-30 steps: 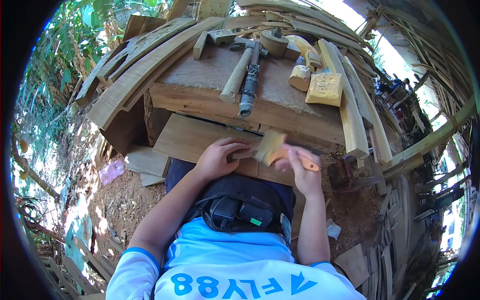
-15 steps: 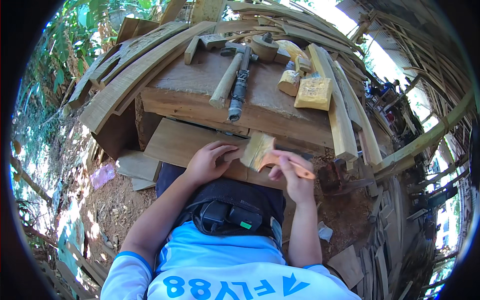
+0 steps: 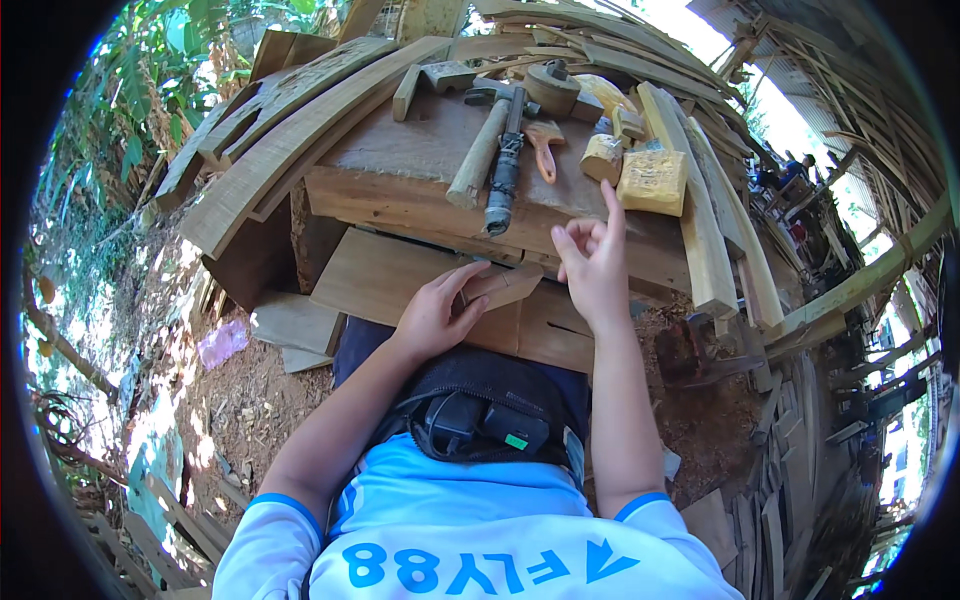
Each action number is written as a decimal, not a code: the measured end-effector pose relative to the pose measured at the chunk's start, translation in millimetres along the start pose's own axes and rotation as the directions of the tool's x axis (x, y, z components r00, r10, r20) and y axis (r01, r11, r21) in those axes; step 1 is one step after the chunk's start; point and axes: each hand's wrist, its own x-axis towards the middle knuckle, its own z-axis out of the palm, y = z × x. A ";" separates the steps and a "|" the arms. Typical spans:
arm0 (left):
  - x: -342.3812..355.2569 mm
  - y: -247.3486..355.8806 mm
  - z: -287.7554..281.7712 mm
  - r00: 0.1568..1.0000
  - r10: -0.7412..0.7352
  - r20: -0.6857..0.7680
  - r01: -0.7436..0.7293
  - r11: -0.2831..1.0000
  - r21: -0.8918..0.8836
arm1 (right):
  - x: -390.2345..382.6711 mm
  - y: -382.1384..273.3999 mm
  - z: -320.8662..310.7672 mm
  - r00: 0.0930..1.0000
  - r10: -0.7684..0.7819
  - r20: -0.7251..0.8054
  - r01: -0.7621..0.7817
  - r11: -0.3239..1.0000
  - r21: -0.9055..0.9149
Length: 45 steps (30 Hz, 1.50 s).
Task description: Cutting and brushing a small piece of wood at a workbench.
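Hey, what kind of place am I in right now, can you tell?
Likely an open-air woodworking spot: a hammer and a flat brush lie in front of you, with long wooden planks close by.

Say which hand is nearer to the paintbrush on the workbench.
Right. In the picture, the right hand is below and right of the paintbrush, not touching it; the left hand is farther, below and left, holding a small wood piece.

Open-air woodworking workshop: rough bench (image 3: 400,150), hammer (image 3: 478,165), stacked planks (image 3: 650,65).
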 end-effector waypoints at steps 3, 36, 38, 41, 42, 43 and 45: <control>-2.7 0.2 -2.2 0.998 -0.036 0.044 0.035 0.999 0.018 | -19.6 8.6 -3.8 0.995 0.096 0.011 -0.097 0.993 0.062; -3.4 -3.3 2.4 0.987 -0.141 0.080 0.134 0.986 0.097 | -199.2 -3.6 -71.7 0.989 0.107 0.104 -0.034 0.839 -0.544; -3.8 -3.7 0.5 0.986 -0.145 0.079 0.133 0.981 0.139 | -195.8 -2.4 -61.1 0.982 0.118 0.148 -0.021 0.844 -0.536; -4.4 -1.9 -0.1 0.982 -0.151 0.116 0.131 0.978 0.162 | -197.1 -6.6 -62.6 0.978 0.188 0.094 -0.090 0.780 -0.620; -4.6 -1.4 -1.0 0.981 -0.153 0.121 0.131 0.977 0.169 | -199.0 -9.0 -66.2 0.976 0.206 0.070 -0.120 0.776 -0.620; -4.3 -0.9 -1.1 0.977 -0.161 0.141 0.134 0.974 0.183 | -200.0 -12.2 -73.4 0.980 0.185 0.068 -0.097 0.753 -0.650; -3.2 -0.1 -0.4 0.973 -0.164 0.164 0.132 0.973 0.190 | -201.6 -19.1 -85.2 0.990 0.134 0.051 -0.060 0.710 -0.702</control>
